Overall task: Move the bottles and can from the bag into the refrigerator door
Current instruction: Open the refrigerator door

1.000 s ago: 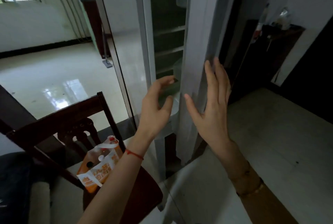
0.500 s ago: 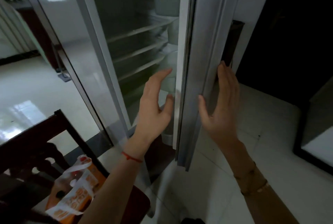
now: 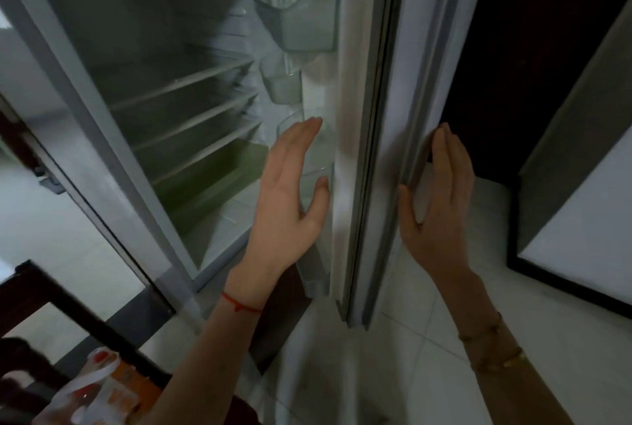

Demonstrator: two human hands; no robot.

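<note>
The refrigerator door (image 3: 362, 116) stands wider open than half a second ago, exposing its clear door shelves (image 3: 301, 21). The left hand (image 3: 290, 199) is held flat, fingers straight, at the inner side. The right hand (image 3: 441, 209) lies flat against the outer edge. The bag (image 3: 102, 390) sits on the chair (image 3: 68, 305), lower left.

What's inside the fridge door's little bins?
The top door bin and the middle bin look empty. The left hand covers part of the lower bin, hiding what it holds.

Orange-and-white bag (image 3: 102, 387), red wrist string (image 3: 241, 305)
</note>
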